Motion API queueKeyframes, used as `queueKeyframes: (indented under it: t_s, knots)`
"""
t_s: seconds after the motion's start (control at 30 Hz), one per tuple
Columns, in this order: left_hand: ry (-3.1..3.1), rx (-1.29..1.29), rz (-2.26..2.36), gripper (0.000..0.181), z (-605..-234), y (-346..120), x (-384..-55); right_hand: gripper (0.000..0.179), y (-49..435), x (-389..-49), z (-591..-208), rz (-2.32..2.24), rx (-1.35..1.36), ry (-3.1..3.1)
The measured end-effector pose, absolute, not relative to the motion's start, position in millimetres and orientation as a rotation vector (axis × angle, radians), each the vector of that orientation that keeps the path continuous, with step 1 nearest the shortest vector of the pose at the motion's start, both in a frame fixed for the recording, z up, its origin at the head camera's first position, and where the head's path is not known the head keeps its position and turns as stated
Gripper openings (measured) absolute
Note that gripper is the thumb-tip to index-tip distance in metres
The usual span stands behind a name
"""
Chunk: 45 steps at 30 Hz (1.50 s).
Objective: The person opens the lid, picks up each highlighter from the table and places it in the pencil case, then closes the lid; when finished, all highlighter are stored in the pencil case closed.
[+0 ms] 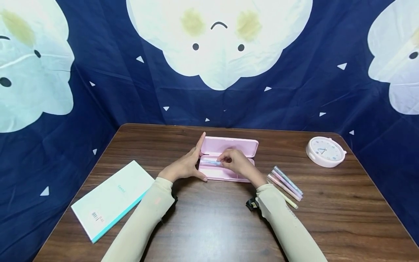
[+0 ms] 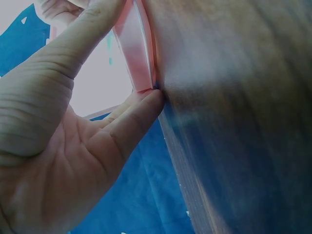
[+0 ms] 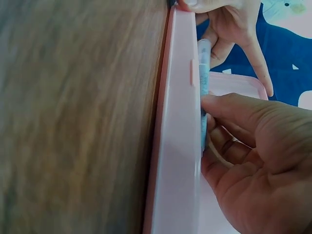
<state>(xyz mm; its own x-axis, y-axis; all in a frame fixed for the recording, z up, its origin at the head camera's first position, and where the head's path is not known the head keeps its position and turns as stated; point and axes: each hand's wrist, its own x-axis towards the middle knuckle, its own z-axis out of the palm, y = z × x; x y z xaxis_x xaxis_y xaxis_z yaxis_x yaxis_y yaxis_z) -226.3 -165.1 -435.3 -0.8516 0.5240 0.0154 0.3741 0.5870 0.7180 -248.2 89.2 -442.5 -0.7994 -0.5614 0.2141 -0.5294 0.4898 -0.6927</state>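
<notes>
An open pink pencil case [image 1: 220, 179] lies on the table, its raised lid [image 1: 229, 145] at the far side. Thumb and fingers of my right hand [image 1: 238, 162] pinch a light blue pen [image 3: 204, 73] over the tray. Lengthwise along the case, the pen [image 1: 209, 162] points left; whether it touches the tray floor I cannot tell. At the left end my left hand [image 1: 186, 164] is spread with straight fingers, the thumb by the front corner and the forefinger up beside the lid. In the left wrist view its fingers [image 2: 131, 122] touch the case's end.
Several pastel pens [image 1: 285, 183] lie side by side right of the case, partly near my right sleeve. A white round clock [image 1: 326, 151] is at the back right. A white book with a turquoise spine [image 1: 114, 196] lies left. A blue cloth hangs behind the table [image 1: 216, 225].
</notes>
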Motion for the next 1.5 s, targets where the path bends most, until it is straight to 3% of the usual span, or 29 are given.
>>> queueKeyframes:
  t_s: [0.87,1.5]
  knots:
    - [2.610,0.714,1.099,0.160,-425.5,-159.0,-220.5,0.008,96.4,-248.1,-442.8,-1.101,-1.042,2.688]
    - [2.639,0.724,1.079,0.161,-428.7,-161.8,-222.7,0.013,110.9,-240.1,-435.3,-1.254,-0.942,2.738]
